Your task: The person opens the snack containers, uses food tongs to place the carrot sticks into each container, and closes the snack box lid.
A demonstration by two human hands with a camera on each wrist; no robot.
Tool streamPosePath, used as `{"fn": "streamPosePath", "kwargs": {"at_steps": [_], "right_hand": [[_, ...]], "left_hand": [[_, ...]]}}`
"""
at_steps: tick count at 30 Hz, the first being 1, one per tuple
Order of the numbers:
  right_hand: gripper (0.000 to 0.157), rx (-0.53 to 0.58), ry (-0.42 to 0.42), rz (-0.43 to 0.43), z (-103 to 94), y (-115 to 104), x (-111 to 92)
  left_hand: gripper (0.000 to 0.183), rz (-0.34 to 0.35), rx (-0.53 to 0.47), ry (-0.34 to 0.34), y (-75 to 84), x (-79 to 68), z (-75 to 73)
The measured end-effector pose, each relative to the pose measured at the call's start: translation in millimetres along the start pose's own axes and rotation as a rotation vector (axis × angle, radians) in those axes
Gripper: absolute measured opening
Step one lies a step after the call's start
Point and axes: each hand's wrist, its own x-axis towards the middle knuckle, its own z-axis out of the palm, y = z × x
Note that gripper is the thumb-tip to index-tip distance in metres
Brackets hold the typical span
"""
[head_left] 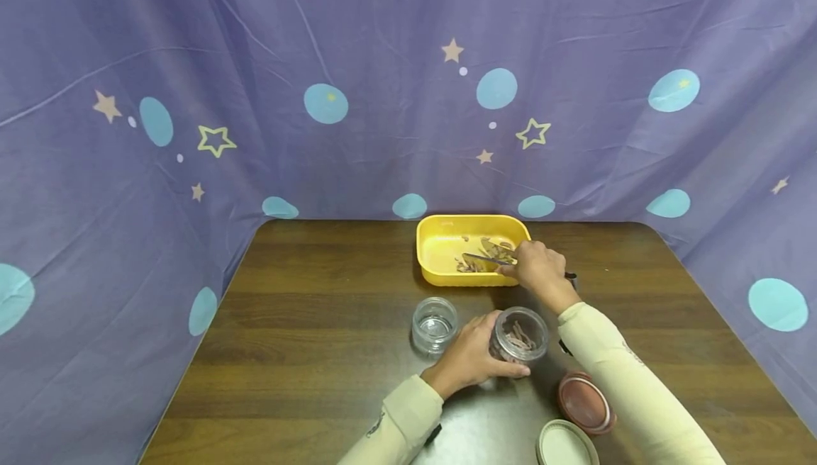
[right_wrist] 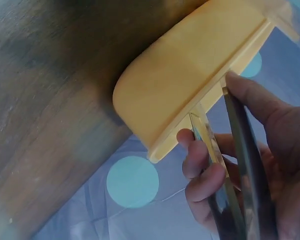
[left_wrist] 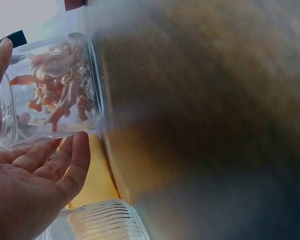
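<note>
My left hand (head_left: 469, 353) steadies a clear jar (head_left: 520, 337), thumb on the near side and fingers on the far side. Pinkish, twig-like pieces (left_wrist: 57, 80) lie inside it, seen through its wall in the left wrist view. Out at the yellow tub (head_left: 472, 280), my right hand (head_left: 536, 266) grips a pair of metal tongs (right_wrist: 245, 150), thumb on one arm and fingers curled round the other. The tongs' ends spread apart inside the tub, among small brownish pieces (head_left: 469, 265). In the right wrist view the tub's wall hides those ends.
A second clear jar (head_left: 434, 327) stands left of the held one, without a lid. Near my right forearm lie a reddish lid (head_left: 584, 405) and a pale lid (head_left: 567, 445). Behind the wooden table (head_left: 306, 337) hangs a purple curtain (head_left: 396, 40).
</note>
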Motion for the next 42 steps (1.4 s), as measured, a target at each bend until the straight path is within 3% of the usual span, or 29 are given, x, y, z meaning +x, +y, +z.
{"fn": "streamPosePath", "kwargs": {"at_steps": [11, 14, 22, 26, 29, 37, 42], "right_hand": [[0.027, 0.000, -0.056, 0.021, -12.6, -10, 12], [0.031, 0.016, -0.022, 0.024, -9.2, -7, 14], [0.018, 0.103, 0.083, -0.025, 5.5, 0, 8], [0.033, 0.141, 0.120, -0.023, 13.0, 5, 4], [0.035, 0.169, 0.140, 0.009, 14.9, 8, 1], [0.018, 0.207, 0.201, 0.042, 1.3, 21, -6], [0.027, 0.232, 0.233, 0.067, -10.5, 29, -10]], "left_hand": [[0.091, 0.022, 0.021, 0.014, 2.3, 2.4, -4.0], [0.091, 0.021, 0.029, 0.017, 2.7, 2.9, -4.2], [0.093, 0.022, 0.033, 0.017, 1.3, 2.0, -3.9], [0.093, 0.010, 0.035, 0.005, 1.3, 0.7, -2.3], [0.093, 0.007, 0.040, 0.002, 1.8, -0.6, -0.9], [0.095, 0.001, 0.040, 0.009, 2.3, -1.6, 0.7], [0.096, 0.002, 0.028, 0.014, 1.4, -1.3, 1.3]]}}
